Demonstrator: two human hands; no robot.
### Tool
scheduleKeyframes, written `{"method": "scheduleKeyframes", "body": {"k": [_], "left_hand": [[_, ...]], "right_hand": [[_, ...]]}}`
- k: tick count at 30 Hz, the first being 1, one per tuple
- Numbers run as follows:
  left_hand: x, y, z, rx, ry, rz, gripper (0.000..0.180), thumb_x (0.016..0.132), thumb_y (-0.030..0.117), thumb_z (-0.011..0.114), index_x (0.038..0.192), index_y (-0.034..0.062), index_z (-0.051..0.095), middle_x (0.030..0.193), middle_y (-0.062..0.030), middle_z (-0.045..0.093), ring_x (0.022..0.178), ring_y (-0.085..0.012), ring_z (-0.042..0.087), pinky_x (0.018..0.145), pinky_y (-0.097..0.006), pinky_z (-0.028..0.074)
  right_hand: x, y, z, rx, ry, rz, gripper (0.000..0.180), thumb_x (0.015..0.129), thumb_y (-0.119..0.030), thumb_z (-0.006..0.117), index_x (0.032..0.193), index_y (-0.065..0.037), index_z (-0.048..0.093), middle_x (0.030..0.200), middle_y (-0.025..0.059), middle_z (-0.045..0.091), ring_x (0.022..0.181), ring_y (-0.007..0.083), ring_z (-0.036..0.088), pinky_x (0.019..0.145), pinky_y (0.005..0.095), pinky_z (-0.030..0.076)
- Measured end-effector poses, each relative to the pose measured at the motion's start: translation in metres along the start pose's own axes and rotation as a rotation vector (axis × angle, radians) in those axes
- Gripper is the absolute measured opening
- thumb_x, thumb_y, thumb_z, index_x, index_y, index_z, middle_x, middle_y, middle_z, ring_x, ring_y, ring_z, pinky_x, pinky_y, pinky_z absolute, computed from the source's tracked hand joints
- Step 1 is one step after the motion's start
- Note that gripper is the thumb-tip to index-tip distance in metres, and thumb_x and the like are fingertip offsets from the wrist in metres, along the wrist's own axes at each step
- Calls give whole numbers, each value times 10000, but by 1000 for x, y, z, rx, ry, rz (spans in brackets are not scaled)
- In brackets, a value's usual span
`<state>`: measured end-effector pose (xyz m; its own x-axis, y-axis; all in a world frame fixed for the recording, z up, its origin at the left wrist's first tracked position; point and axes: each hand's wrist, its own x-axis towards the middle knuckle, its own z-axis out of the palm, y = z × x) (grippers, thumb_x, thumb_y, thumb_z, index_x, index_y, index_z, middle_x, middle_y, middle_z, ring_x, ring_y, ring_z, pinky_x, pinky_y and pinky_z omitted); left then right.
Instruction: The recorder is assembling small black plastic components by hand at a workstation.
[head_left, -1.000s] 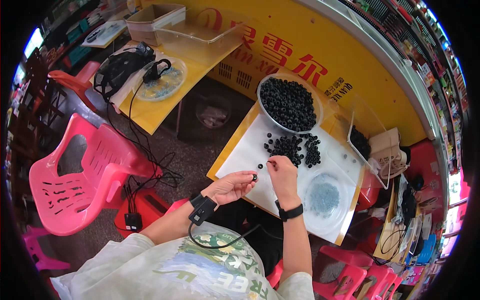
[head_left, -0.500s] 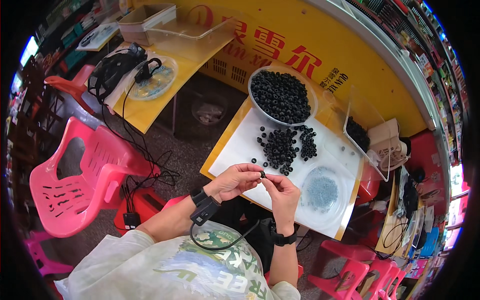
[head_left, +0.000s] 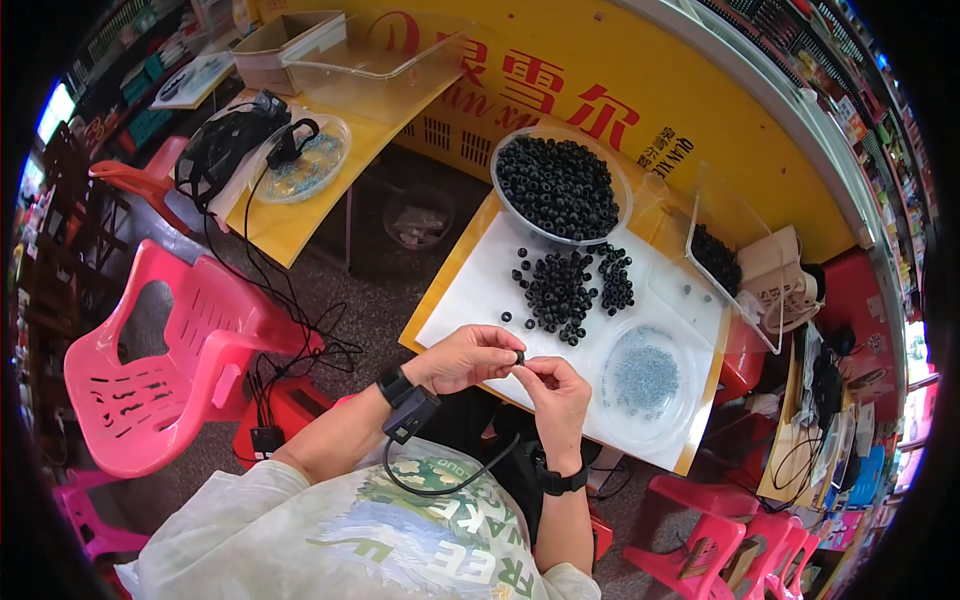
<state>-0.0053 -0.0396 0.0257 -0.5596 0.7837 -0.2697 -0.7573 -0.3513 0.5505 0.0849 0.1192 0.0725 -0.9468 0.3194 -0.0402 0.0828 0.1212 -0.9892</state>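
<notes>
Over the front edge of the white-topped table point(head_left: 470, 290), my left hand point(head_left: 462, 361) pinches a small black bead point(head_left: 519, 357) between thumb and fingertips. Close beside it, my right hand point(head_left: 556, 392) has thumb and forefinger pressed together, just below the bead. Whatever the right fingers grip is too small to make out. Beyond both hands lies a loose pile of black beads point(head_left: 558, 296) with a few strays at its left. To the right sits a shallow clear dish point(head_left: 612, 425) with tiny pale blue pieces point(head_left: 645, 372) in it.
A clear round tub point(head_left: 629, 205) full of black beads stands behind the pile. Right of it, a clear bin point(head_left: 735, 320) leans with more black beads. Pink chairs point(head_left: 190, 350) stand left, and cables point(head_left: 290, 300) trail down from the yellow side table point(head_left: 285, 235).
My right fingertips have dropped slightly below the bead and toward me. More of the bead shows at my left fingertips. The view has shifted a little.
</notes>
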Motion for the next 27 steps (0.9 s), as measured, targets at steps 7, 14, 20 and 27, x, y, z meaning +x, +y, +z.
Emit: {"method": "scheduleKeyframes", "body": {"k": [7, 14, 20, 27], "left_hand": [[-2, 5, -10, 28, -153, -112, 186, 891, 49, 695, 1064, 41, 628, 975, -39, 659, 843, -109, 640, 802, -243, 542], [-11, -2, -20, -67, -217, -273, 464, 830, 14, 746, 1205, 52, 474, 1041, -70, 655, 873, -119, 655, 783, -233, 554], [-15, -15, -23, -58, -195, -329, 453, 830, 49, 762, 1186, 51, 481, 1013, -43, 656, 868, -102, 645, 772, -212, 550], [-10, -29, -15, -162, -146, -257, 431, 949, 211, 650, 1291, 32, 458, 1202, -139, 609, 916, -124, 645, 825, -243, 564]], "right_hand": [[-5, 2, -3, -47, -88, -30, 216, 771, -33, 778, 976, -4, 717, 1007, 57, 680, 868, 112, 597, 720, 235, 475], [-12, 1, -6, -273, -257, -287, 304, 775, -97, 768, 1075, -68, 729, 1054, 72, 705, 952, 230, 607, 822, 316, 502], [-27, 6, -2, -286, -206, -269, 244, 814, -94, 745, 1054, -56, 726, 990, 81, 711, 932, 232, 622, 801, 316, 508], [-4, -3, -28, -99, -293, 154, 266, 870, -100, 700, 1124, -24, 702, 942, 67, 709, 881, 139, 646, 816, 271, 502]]}}
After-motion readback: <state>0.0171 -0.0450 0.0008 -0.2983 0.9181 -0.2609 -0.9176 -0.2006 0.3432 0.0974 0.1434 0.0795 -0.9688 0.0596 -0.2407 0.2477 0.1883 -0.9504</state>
